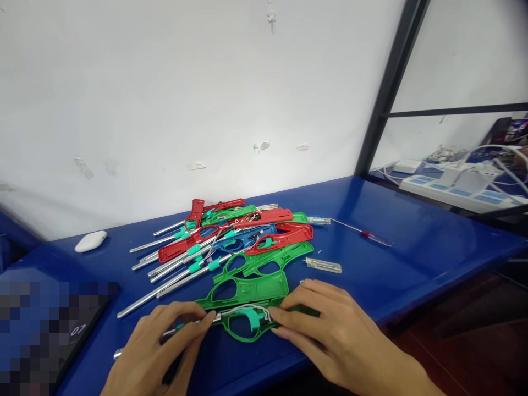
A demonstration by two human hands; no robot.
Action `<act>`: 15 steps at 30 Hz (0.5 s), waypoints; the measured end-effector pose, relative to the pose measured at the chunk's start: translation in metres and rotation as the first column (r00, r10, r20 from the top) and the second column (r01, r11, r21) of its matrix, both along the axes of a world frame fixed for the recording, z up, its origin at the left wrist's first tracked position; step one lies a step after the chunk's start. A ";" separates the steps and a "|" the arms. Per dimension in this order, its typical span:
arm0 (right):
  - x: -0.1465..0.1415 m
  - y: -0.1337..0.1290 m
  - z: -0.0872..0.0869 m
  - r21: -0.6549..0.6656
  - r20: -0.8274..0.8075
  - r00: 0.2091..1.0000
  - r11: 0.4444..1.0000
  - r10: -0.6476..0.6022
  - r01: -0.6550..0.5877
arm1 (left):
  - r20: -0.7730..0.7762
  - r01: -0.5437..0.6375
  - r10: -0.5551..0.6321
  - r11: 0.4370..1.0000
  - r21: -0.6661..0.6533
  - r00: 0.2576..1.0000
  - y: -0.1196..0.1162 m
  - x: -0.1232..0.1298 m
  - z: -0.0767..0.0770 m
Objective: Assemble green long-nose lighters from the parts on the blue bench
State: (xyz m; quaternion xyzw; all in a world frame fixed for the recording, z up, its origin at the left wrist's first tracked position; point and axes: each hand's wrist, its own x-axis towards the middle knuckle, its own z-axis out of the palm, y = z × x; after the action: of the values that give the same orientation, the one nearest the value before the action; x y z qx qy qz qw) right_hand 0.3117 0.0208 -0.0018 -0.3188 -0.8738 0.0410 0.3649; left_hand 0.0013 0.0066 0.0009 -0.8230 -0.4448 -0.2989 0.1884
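An opened green long-nosed lighter (pixel 242 331) lies at the front of the blue table, with its teal trigger (pixel 252 318) and thin white wires (pixel 247 306) exposed. My left hand (pixel 165 341) pinches its silver tube close to where it enters the handle. At the handle's other end, the thumb and fingers of my right hand (pixel 325 324) are closed on the lighter beside the wires; my fingers hide what exactly they grip. Just behind lies a loose green handle half (pixel 251 288). A clear plastic fuel tank (pixel 324 265) rests beyond my right hand.
Several opened red, green and blue lighters (pixel 231 236) are piled behind my hands, tubes pointing left. A screwdriver (pixel 367 235) lies to the right, a white earbud case (pixel 91 241) to the left. A dark-edged device (pixel 78 330) sits front left. A power strip (pixel 457 190) stands behind the black frame.
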 end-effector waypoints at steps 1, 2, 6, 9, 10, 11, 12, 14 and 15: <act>0.000 0.000 0.000 -0.002 0.000 1.000 1.000 0.002 -0.002 | 0.007 0.014 -0.015 1.000 0.008 1.000 0.000 0.001 0.001; 0.000 0.000 0.000 -0.005 0.000 1.000 1.000 0.003 -0.003 | 0.014 0.029 -0.029 0.999 0.015 0.999 0.000 0.003 0.002; 0.001 0.000 0.001 -0.025 0.006 1.000 1.000 0.007 -0.007 | 0.009 0.075 -0.076 0.997 0.022 0.997 -0.001 0.005 0.003; 0.001 0.000 0.002 -0.050 0.015 1.000 0.999 0.008 -0.008 | -0.045 0.091 -0.090 0.996 0.009 0.995 -0.002 0.001 0.002; 0.001 0.000 0.003 -0.056 0.014 1.000 0.998 0.007 -0.007 | -0.061 0.101 -0.100 0.995 0.007 0.993 -0.002 -0.001 0.001; 0.001 0.000 0.003 -0.060 0.014 1.000 0.998 0.008 -0.007 | -0.074 0.112 -0.111 0.994 0.009 0.991 -0.002 -0.003 0.000; 0.000 0.000 0.003 -0.063 0.011 1.000 0.998 0.009 -0.008 | -0.089 0.118 -0.117 0.993 0.008 0.989 -0.002 -0.006 0.000; 0.000 0.000 0.004 -0.065 0.000 1.000 0.998 0.012 -0.012 | -0.150 0.110 -0.109 0.994 0.000 0.983 -0.003 -0.012 -0.002; 0.000 0.001 0.003 -0.068 -0.004 1.000 0.998 0.015 -0.015 | -0.192 0.106 -0.104 0.994 -0.001 0.976 -0.004 -0.015 -0.002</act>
State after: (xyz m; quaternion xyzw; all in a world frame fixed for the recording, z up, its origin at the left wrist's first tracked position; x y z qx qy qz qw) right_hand 0.3113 0.0214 0.0016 -0.3243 -0.8736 0.0739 0.3552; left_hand -0.0133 0.0028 -0.0013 -0.8694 -0.3789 -0.2302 0.2182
